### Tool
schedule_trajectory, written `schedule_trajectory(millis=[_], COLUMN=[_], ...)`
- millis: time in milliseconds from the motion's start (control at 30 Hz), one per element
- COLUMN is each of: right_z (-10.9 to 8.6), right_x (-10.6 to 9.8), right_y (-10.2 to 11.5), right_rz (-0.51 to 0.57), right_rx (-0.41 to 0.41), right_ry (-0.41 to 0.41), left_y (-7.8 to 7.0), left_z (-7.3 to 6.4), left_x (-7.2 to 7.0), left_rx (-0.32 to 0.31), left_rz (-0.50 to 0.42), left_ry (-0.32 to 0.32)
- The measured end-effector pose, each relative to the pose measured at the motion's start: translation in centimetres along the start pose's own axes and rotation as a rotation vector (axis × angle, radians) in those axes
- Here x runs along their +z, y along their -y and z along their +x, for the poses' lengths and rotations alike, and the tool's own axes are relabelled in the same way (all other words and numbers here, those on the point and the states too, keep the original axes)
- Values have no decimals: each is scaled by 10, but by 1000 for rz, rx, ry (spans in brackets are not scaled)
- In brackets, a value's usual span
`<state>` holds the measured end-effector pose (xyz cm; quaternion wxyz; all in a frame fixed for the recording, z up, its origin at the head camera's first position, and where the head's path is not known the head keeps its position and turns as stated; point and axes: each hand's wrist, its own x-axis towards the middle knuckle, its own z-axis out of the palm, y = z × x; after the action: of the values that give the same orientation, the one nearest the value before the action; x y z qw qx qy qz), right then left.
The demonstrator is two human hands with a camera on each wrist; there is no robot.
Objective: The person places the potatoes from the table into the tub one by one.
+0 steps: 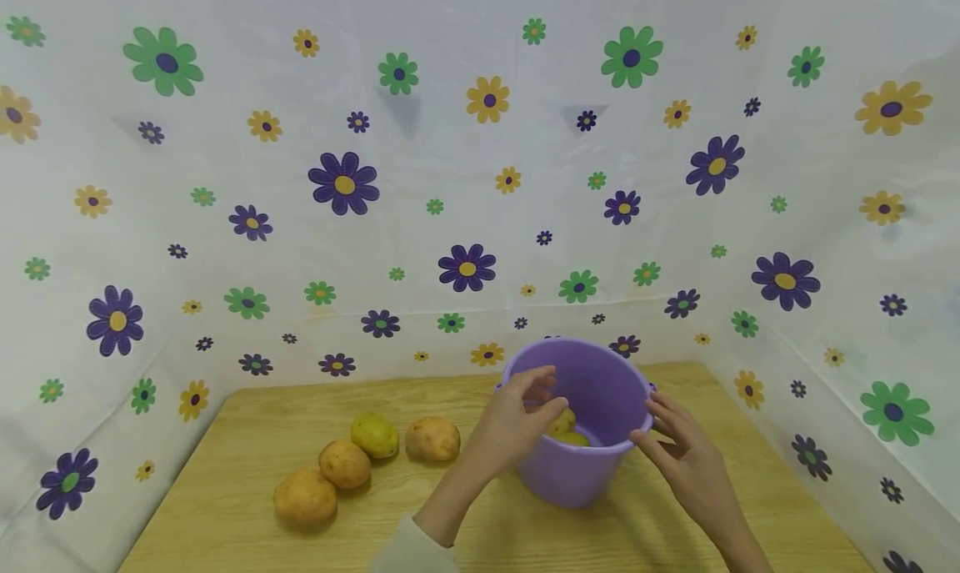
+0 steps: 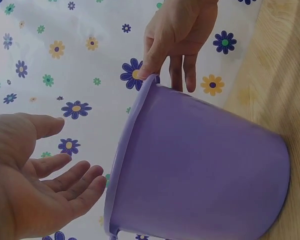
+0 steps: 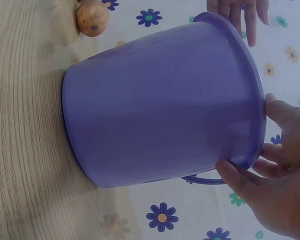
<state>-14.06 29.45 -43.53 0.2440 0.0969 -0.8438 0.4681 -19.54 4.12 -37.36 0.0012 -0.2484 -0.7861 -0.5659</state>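
Note:
A purple bucket stands upright on the wooden table, with yellow-green, rounded pieces lying at its bottom. My left hand is over the bucket's left rim, its fingers loosely bent and holding nothing. In the left wrist view, that hand is beside the rim with thumb and fingers apart. At the right rim, my right hand holds the bucket, thumb towards the front and fingers around the side. The right wrist view shows its fingertips against the outer wall near the handle.
Left of the bucket lie three brown potatoes and one yellow-green oval fruit or potato. A white flowered sheet hangs behind and along both sides of the wooden table.

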Motion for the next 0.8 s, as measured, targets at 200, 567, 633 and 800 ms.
schedule_trajectory(millis=[200, 567, 633, 800], right_z=[0, 0, 0, 0], right_x=[0, 1, 1, 0], right_y=[-1, -1, -1, -1], right_rz=[16, 5, 1, 10], right_rx=[-17, -1, -1, -4], right_ry=[-1, 2, 1, -2], left_y=[2, 9, 11, 16], left_z=[-6, -18, -20, -25], left_x=[-11, -36, -40, -51], left_rx=[8, 2, 7, 13], left_rz=[8, -3, 3, 23], left_ry=[-16, -44, -56, -89])
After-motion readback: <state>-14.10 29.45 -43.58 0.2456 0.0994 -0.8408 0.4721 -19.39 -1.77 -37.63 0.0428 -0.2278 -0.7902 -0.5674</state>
